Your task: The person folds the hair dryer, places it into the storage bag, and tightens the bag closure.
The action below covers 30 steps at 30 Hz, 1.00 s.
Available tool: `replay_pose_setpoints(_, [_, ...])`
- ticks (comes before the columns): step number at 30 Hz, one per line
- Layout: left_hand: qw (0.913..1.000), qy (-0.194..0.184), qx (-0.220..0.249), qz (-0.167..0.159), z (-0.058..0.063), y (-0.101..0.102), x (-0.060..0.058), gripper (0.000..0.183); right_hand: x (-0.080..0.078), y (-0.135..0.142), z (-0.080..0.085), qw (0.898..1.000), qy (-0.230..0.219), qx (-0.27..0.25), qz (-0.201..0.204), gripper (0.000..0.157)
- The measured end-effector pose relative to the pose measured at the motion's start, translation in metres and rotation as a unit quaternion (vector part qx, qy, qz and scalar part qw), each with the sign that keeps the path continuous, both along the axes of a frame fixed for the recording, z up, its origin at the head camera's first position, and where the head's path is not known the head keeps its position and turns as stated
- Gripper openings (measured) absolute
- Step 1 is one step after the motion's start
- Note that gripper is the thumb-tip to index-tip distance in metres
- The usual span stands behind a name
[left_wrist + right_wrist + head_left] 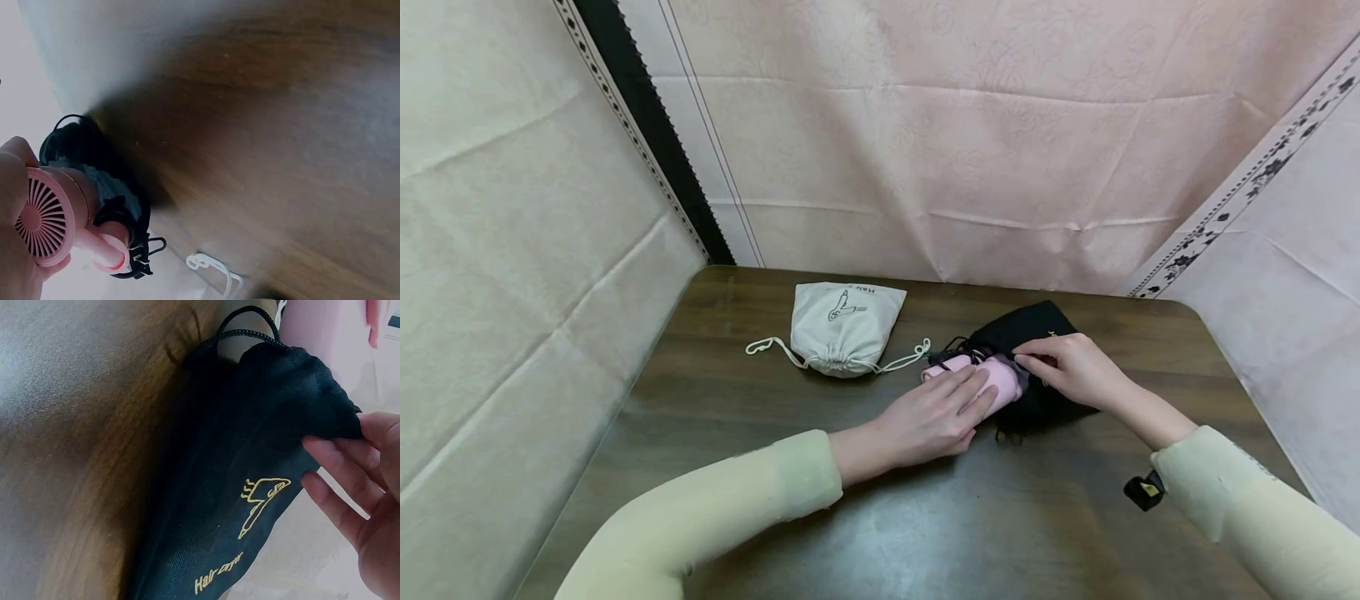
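Note:
A pink hair dryer [1002,379] lies partly inside the mouth of a black drawstring bag [1026,325]. My left hand [925,421] grips the dryer's body from the near left. The dryer's round slotted rear grille and folded handle show in the left wrist view, outside the bag. With thumb and fingertips, my right hand [1075,371] pinches the rim of the bag's opening. In the right wrist view, a gold dryer drawing and the words "Hair dryer" mark the bag's side. The bag hides the dryer's front end.
A white drawstring bag [846,325] with a dryer print sits left of the black bag, its cords [904,360] spread on the brown wooden table [760,400]. Pale cloth hangs [925,150] behind and at both sides. A small black device [1144,492] hangs by the right wrist.

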<state>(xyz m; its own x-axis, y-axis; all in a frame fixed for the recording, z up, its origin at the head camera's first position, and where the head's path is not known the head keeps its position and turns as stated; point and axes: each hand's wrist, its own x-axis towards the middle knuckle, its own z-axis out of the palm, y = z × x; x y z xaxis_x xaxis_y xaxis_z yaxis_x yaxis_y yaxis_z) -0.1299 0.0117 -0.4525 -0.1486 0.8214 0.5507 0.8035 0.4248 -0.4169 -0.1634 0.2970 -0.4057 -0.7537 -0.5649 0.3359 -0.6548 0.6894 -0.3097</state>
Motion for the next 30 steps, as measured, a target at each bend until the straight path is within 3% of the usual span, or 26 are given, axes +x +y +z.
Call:
replay_pose_setpoints(7, [0.9994,0.029,0.003,-0.016,-0.004,0.010,0.000,0.048,0.000,-0.006,0.003,1.000,0.002,-0.012,0.005,0.015])
replay_pose_setpoints(23, [0.9992,0.033,0.022,-0.009,-0.007,0.024,-0.007,0.042,0.002,-0.011,0.008,0.999,0.040,-0.016,0.020,0.015])
replay_pose_setpoints(30, [0.9951,0.089,0.039,-0.021,-0.007,0.031,-0.007,0.041,-0.003,-0.014,0.009,0.999,0.036,0.002,0.033,0.012])
